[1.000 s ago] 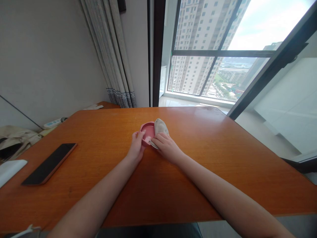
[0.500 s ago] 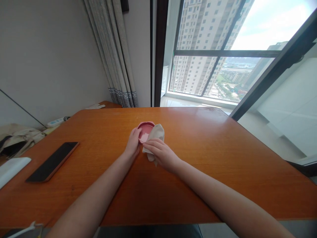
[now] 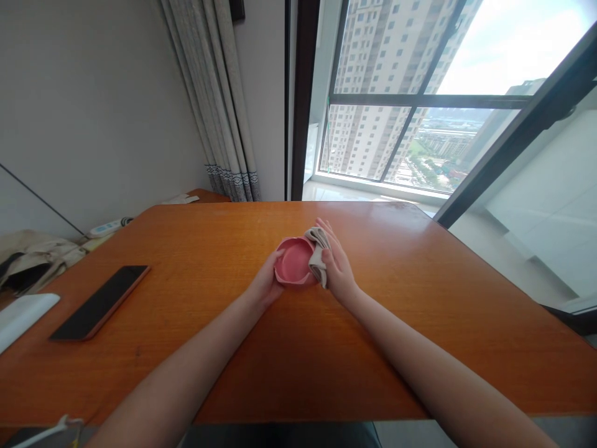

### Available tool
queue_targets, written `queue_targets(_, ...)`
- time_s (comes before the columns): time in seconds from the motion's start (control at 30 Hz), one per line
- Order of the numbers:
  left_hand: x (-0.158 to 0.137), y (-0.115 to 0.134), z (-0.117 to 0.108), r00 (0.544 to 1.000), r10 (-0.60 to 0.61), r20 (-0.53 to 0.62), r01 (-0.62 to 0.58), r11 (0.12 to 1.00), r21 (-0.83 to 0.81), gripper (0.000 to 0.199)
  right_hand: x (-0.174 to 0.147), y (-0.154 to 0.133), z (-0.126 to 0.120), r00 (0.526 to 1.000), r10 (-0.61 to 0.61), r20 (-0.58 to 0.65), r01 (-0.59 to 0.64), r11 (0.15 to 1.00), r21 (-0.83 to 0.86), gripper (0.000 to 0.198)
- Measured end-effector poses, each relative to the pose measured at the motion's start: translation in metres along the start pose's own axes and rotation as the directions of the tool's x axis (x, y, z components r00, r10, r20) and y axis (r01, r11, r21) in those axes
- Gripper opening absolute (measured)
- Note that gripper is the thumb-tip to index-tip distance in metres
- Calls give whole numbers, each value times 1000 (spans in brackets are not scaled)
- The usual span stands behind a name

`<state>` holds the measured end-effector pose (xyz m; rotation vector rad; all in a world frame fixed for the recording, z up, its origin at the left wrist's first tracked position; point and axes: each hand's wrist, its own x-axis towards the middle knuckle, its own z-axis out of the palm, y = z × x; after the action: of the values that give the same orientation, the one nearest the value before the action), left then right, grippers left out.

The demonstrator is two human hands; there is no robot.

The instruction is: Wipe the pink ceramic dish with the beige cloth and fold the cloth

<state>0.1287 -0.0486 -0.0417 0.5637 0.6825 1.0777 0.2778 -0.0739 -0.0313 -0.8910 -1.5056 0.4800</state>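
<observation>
The wooden table extends beneath both of the person's hands. The left hand pinches the left rim of the pink dish; the right hand, fingers extended, clasps cloth under its thumb. The dish (open side facing up toward the wearer) sits between them. The beige cloth, bunched, touches its right rim.

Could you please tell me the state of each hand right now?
Left hand: closed on the left edge of the pink dish.
Right hand: holding the beige cloth at the dish's right edge.
</observation>
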Motion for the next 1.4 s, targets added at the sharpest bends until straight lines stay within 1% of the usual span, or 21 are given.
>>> queue_targets(0.07,1,-1,-1,999,53,-6,-53,998,-24,25,0,0,2,997,65,51,-64,998,-12,53)
queue_targets(0.13,4,0,-3,992,127,-26,-128,991,-47,26,-1,0,6,985,139,105,-140,990,8,64)
queue_targets(0.2,7,3,-6,981,180,-66,-185,980,-75,28,-5,1,12,977,171,126,-175,984,18,74)
queue_targets(0.3,8,7,-8,971,209,-117,-224,966,-132,29,-16,3,22,980,150,131,-148,989,-27,86)
queue_targets(0.37,7,10,-6,969,213,-129,-233,958,-166,28,-22,3,26,982,96,160,-83,993,-83,88)
queue_targets(0.43,4,12,-3,969,216,-118,-235,954,-187,27,-25,1,28,981,32,191,-8,992,-128,84)
queue_targets(0.5,2,13,0,970,220,-101,-235,954,-186,27,-25,-1,28,981,11,192,15,991,-133,75)
queue_targets(0.57,1,12,2,969,227,-99,-241,956,-167,26,-22,-2,26,990,54,130,-42,995,-94,71)
queue_targets(0.63,1,10,3,966,234,-107,-248,956,-154,24,-18,0,22,992,122,34,-121,991,-50,75)
queue_targets(0.67,0,9,3,965,237,-112,-252,956,-153,24,-17,2,21,989,147,13,-147,988,-46,78)
queue_targets(0.73,0,9,4,962,245,-119,-261,953,-155,25,-16,6,19,987,151,47,-147,986,-84,79)
queue_targets(0.83,-1,13,5,962,242,-124,-259,955,-146,26,-23,10,26,982,109,157,-92,990,-110,69)
queue_targets(0.87,-1,14,5,963,238,-127,-255,956,-142,26,-26,10,31,982,107,158,-94,992,-88,65)
queue_targets(0.93,0,15,4,962,241,-128,-257,957,-134,25,-34,8,42,982,142,121,-140,990,-22,61)
queue_targets(1.0,1,12,2,951,278,-138,-292,951,-98,24,-38,6,50,974,217,60,-219,975,37,60)
queue_targets(1.1,0,2,2,930,324,-172,-318,946,59,32,-36,4,50,944,323,-65,-316,943,100,60)
queue_targets(1.17,-2,-4,3,938,317,-138,-295,942,158,45,-29,6,43,936,329,-127,-313,941,129,59)
queue_targets(1.23,-4,-5,4,957,281,-74,-259,941,215,56,-20,11,32,940,301,-157,-278,948,156,54)
queue_targets(1.3,-4,-1,2,975,217,-40,-198,939,280,60,-10,17,21,951,276,-142,-248,951,186,47)
queue_targets(1.37,-1,6,-1,982,186,-23,-166,918,361,57,-1,23,11,960,273,-55,-256,943,215,42)
queue_targets(1.4,0,8,-3,979,203,-4,-185,901,392,55,3,25,8,959,283,-1,-276,935,224,42)
